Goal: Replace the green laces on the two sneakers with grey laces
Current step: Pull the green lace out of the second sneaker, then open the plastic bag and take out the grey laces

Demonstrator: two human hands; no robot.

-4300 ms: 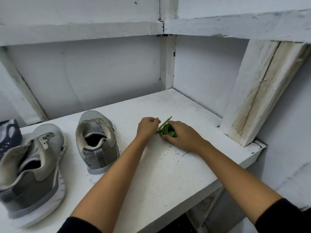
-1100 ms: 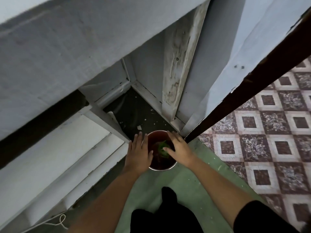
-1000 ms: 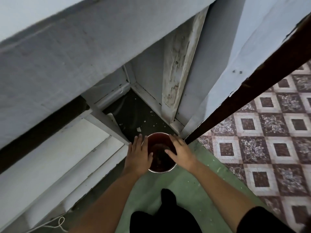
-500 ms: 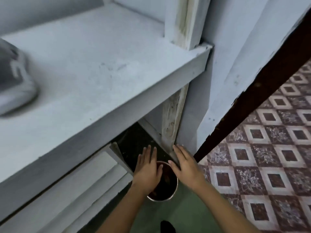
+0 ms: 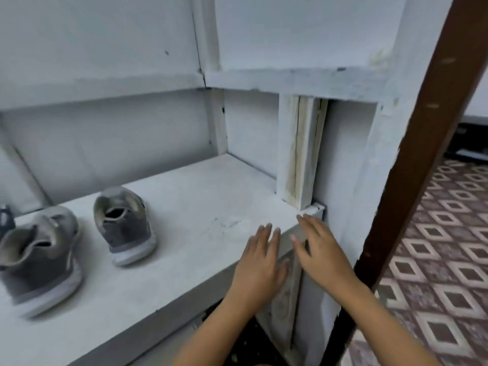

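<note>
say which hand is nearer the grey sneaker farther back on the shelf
Left. The left hand is at the shelf edge, toward the grey sneaker; the right hand lies beyond it, farther off.

White shelf (image 5: 200,196), patterned floor tiles (image 5: 443,260)

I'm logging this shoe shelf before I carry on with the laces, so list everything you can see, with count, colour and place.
sneakers: two, grey with pale soles, on the left part of the shelf, heels toward the camera
dark thing: one, dark, at the left edge behind the sneakers, cut off
shelf: one, white, across the middle
post: one, white and stained, upright at the shelf's right end
door frame: one, brown, slanting down the right side
floor tiles: many, maroon and cream diamonds, lower right
left hand: one, fingers straight, empty, at the shelf's front edge
right hand: one, fingers straight, empty, beside the left hand
</note>
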